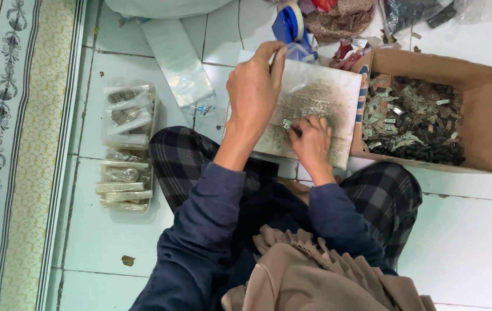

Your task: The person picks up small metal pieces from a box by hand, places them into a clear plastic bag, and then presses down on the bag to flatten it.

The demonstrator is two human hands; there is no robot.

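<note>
Head view: both your hands on the white board across your lap.
Your left hand (253, 95) rests over the board (326, 92), fingers loosely curled, grasping nothing visible; your right hand (310, 140) pinches small metal clips (287, 123) on it. Cardboard box (491, 115) of clips sits just right.

Home floor turned piecework spot: white tiled floor (470, 242), patterned rug (9, 144), cardboard box (488, 98) of small metal parts, packed plastic bags (127, 144).
</note>
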